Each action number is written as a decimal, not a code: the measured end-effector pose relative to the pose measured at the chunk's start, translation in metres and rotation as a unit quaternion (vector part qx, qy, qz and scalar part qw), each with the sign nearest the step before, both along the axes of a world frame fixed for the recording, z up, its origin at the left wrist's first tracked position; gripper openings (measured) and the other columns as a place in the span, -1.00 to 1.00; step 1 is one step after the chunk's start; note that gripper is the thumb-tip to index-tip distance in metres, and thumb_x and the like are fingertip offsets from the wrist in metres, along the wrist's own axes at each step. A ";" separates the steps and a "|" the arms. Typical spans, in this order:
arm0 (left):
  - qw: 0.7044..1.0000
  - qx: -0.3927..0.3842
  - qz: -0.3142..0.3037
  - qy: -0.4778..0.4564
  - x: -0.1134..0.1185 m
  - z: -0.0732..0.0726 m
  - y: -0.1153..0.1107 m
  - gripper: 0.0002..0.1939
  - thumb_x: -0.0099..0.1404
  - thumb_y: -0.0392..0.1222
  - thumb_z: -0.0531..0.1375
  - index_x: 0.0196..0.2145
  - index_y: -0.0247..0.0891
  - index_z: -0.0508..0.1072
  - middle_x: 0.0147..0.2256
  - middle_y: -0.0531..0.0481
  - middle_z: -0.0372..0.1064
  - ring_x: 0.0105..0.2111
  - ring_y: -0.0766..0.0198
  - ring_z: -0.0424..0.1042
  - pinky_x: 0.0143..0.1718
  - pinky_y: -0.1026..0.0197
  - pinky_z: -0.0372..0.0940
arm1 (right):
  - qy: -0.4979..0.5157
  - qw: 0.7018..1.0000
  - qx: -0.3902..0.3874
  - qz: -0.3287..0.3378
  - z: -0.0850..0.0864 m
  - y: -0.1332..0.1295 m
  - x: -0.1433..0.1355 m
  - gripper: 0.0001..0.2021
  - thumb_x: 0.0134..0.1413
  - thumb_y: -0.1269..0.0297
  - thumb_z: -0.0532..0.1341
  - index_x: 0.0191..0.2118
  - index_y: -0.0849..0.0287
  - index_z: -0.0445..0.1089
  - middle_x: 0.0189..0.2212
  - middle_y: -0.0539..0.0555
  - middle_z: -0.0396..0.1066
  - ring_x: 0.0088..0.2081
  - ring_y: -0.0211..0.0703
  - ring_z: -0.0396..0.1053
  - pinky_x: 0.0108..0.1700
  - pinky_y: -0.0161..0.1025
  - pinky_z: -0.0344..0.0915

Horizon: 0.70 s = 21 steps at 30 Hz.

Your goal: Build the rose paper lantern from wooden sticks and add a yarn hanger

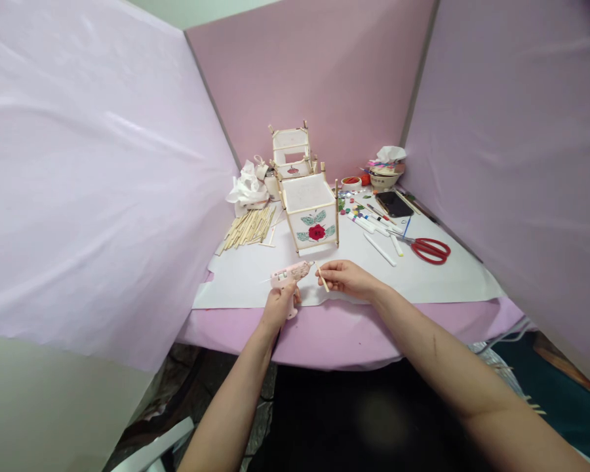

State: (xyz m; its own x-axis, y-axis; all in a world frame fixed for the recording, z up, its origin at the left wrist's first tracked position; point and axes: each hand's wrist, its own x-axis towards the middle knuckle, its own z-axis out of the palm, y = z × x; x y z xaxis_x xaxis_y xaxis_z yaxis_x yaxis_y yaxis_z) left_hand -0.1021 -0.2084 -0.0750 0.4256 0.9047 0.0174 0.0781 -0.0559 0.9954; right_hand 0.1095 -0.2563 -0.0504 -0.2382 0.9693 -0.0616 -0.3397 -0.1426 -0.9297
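Observation:
My left hand point(278, 307) is wrapped round the handle of a pink glue gun point(286, 275), whose nozzle points right. Between the fingertips of my right hand point(348, 278) is a short wooden stick point(323, 279), tilted, with its upper end at the nozzle tip. Whether the two touch I cannot tell. Just beyond my hands stands a white lantern-like box point(299, 226) with a bamboo-stick frame and a red flower with green leaves on its front. Similar framed boxes point(291, 141) stand behind it.
Cut bamboo sticks point(248, 228) lie in a pile at left, near a white plastic bag point(248, 187). On the right are several markers point(379, 250), red-handled scissors point(430, 250), a phone point(394, 204) and a bowl point(384, 179). Pink sheeting point(314, 72) walls the table on three sides.

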 end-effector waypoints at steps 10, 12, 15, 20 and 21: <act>0.995 -0.001 -0.095 -0.029 0.000 0.012 -0.008 -0.56 0.27 0.06 0.04 -0.61 -0.31 0.35 -0.60 -0.01 0.29 -0.59 0.36 0.20 -0.52 0.28 0.10 | 0.073 0.993 -0.029 -0.084 0.002 0.005 0.005 -0.77 -0.15 0.23 0.41 -0.37 0.25 0.46 -0.53 -0.05 0.31 -0.51 -0.42 0.20 -0.49 -0.41 0.10; 0.993 -0.001 -0.114 -0.022 0.000 0.014 -0.009 -0.55 0.28 0.05 0.03 -0.62 -0.30 0.34 -0.61 -0.01 0.27 -0.59 0.35 0.20 -0.51 0.27 0.10 | 0.089 0.992 -0.028 -0.087 -0.001 0.006 0.006 -0.77 -0.15 0.24 0.42 -0.37 0.25 0.45 -0.52 -0.05 0.30 -0.51 -0.42 0.20 -0.49 -0.41 0.10; 0.992 -0.002 -0.125 -0.003 -0.001 0.014 -0.010 -0.55 0.28 0.05 0.03 -0.62 -0.30 0.33 -0.61 -0.01 0.26 -0.56 0.33 0.24 -0.48 0.26 0.13 | 0.097 0.992 -0.021 -0.078 -0.004 0.007 0.008 -0.77 -0.11 0.23 0.40 -0.36 0.25 0.45 -0.51 -0.05 0.29 -0.51 -0.43 0.19 -0.49 -0.41 0.10; 0.991 0.010 -0.133 0.029 -0.002 0.013 -0.009 -0.54 0.29 0.06 0.02 -0.61 -0.30 0.34 -0.59 -0.01 0.27 -0.55 0.33 0.23 -0.46 0.27 0.13 | 0.102 0.992 -0.003 -0.069 -0.006 0.008 0.010 -0.78 -0.07 0.20 0.38 -0.36 0.24 0.43 -0.53 -0.07 0.25 -0.51 -0.43 0.18 -0.48 -0.41 0.09; 0.991 0.008 -0.131 0.030 -0.002 0.013 -0.009 -0.54 0.29 0.06 0.02 -0.61 -0.30 0.34 -0.60 -0.01 0.27 -0.55 0.33 0.23 -0.46 0.27 0.14 | 0.101 0.993 0.001 -0.067 -0.006 0.008 0.010 -0.77 -0.07 0.20 0.38 -0.36 0.24 0.43 -0.53 -0.07 0.25 -0.52 -0.43 0.17 -0.48 -0.41 0.09</act>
